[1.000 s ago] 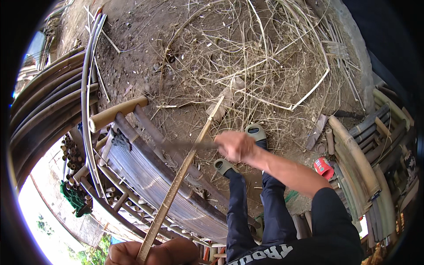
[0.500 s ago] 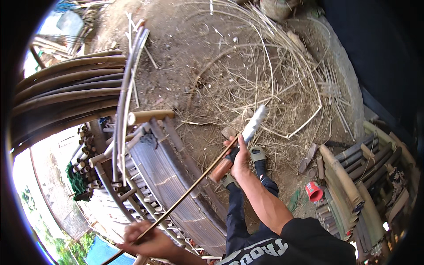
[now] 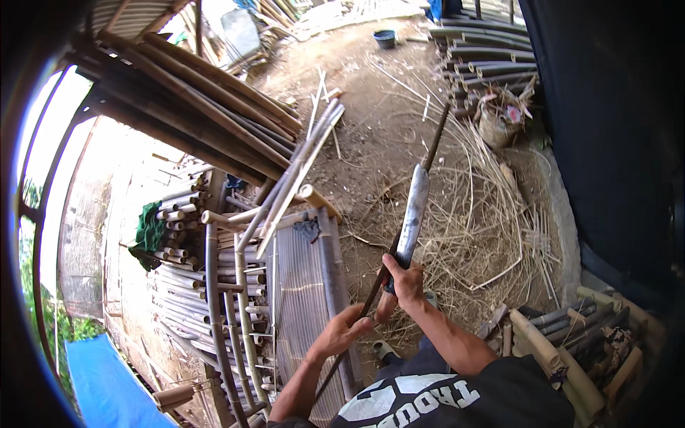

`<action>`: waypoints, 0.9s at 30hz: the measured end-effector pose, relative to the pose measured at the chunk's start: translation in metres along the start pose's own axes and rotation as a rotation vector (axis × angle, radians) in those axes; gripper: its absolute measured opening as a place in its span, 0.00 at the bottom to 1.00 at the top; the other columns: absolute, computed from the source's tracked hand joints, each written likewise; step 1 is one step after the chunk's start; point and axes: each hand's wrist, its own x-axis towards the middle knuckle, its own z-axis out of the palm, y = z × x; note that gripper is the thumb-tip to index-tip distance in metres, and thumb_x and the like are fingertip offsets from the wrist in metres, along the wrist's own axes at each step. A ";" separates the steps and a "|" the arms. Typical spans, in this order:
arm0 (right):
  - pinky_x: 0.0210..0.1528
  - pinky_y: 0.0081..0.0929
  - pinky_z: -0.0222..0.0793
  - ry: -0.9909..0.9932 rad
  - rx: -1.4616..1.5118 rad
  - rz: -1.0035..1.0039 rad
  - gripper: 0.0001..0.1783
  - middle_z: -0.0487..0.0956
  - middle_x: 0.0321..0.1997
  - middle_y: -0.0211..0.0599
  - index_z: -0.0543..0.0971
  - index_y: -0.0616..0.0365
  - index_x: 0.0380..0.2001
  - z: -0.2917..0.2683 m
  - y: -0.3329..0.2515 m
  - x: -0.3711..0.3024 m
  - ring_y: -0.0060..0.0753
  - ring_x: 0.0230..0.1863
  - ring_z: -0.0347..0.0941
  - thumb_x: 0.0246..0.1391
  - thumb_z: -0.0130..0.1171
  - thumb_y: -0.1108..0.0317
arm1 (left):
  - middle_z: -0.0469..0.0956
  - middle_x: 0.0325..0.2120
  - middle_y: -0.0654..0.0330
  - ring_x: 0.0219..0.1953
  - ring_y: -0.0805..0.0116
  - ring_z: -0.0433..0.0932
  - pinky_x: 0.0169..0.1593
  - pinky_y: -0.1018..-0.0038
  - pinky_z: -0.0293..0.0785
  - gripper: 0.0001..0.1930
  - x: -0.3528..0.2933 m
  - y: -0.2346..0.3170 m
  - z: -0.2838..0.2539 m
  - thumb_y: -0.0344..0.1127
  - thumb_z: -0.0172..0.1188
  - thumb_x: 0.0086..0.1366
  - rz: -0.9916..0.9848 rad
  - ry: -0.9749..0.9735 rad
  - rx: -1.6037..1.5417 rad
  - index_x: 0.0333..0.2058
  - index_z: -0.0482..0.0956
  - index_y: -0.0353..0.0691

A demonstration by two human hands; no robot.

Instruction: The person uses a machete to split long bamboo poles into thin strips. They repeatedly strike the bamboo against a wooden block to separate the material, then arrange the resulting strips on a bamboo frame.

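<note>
My right hand (image 3: 405,282) is closed round the dark grip of a large knife (image 3: 412,214), a machete with a broad silvery blade. Its blade points up and away from me, and a reddish-brown handle end shows below the hand. Alongside the blade runs a long, thin, dark strip (image 3: 437,139), which looks like split bamboo. The strip passes beside the right hand's thumb and down through my left hand (image 3: 342,332), whose fingers are wrapped round it lower down. Its lower end goes on past the left forearm.
Loose pale shavings (image 3: 471,235) cover the ground ahead. At the left stand a corrugated translucent sheet (image 3: 303,299), a bamboo frame (image 3: 212,307) and stacked poles (image 3: 178,278). Cut bamboo (image 3: 549,342) lies near right, beside a dark curtain (image 3: 592,143). A dark basin (image 3: 384,38) sits far off.
My left hand has moved up along the strip, closer to the right hand. Knife and strip now point more steeply away from me, and the view has shifted to show more far ground.
</note>
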 end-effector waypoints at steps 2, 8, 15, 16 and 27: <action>0.16 0.21 0.66 -0.072 -0.137 -0.057 0.19 0.77 0.18 0.32 0.79 0.59 0.30 0.017 -0.001 -0.033 0.22 0.16 0.72 0.60 0.59 0.52 | 0.73 0.30 0.66 0.30 0.76 0.74 0.33 0.78 0.73 0.22 -0.030 -0.005 -0.003 0.42 0.54 0.71 -0.101 -0.145 -0.464 0.56 0.70 0.33; 0.19 0.29 0.72 -0.137 -1.128 -1.275 0.25 0.75 0.20 0.33 0.75 0.59 0.40 0.035 -0.031 -0.067 0.28 0.22 0.76 0.64 0.48 0.45 | 0.66 0.21 0.73 0.19 0.85 0.61 0.20 0.86 0.55 0.19 -0.131 -0.017 -0.006 0.41 0.53 0.71 0.029 0.214 -0.548 0.54 0.73 0.34; 0.19 0.37 0.75 -0.623 -1.500 -1.080 0.34 0.76 0.19 0.37 0.74 0.58 0.30 0.075 0.008 -0.158 0.38 0.17 0.75 0.59 0.43 0.33 | 0.65 0.18 0.68 0.22 0.82 0.61 0.25 0.80 0.60 0.16 -0.194 -0.038 -0.023 0.34 0.50 0.71 0.126 0.509 -0.158 0.52 0.75 0.32; 0.18 0.35 0.74 -0.682 -1.380 -1.205 0.34 0.76 0.18 0.40 0.72 0.56 0.26 0.084 0.007 -0.176 0.37 0.16 0.75 0.58 0.44 0.32 | 0.66 0.18 0.67 0.22 0.82 0.61 0.25 0.79 0.61 0.15 -0.201 -0.039 -0.024 0.33 0.50 0.71 0.118 0.538 -0.099 0.52 0.75 0.33; 0.17 0.38 0.72 -0.641 -1.396 -0.883 0.31 0.73 0.14 0.39 0.72 0.57 0.26 0.099 -0.018 -0.154 0.39 0.15 0.75 0.60 0.46 0.36 | 0.68 0.19 0.64 0.23 0.82 0.63 0.26 0.79 0.62 0.17 -0.231 -0.032 0.003 0.30 0.52 0.69 0.162 0.662 -0.071 0.55 0.74 0.36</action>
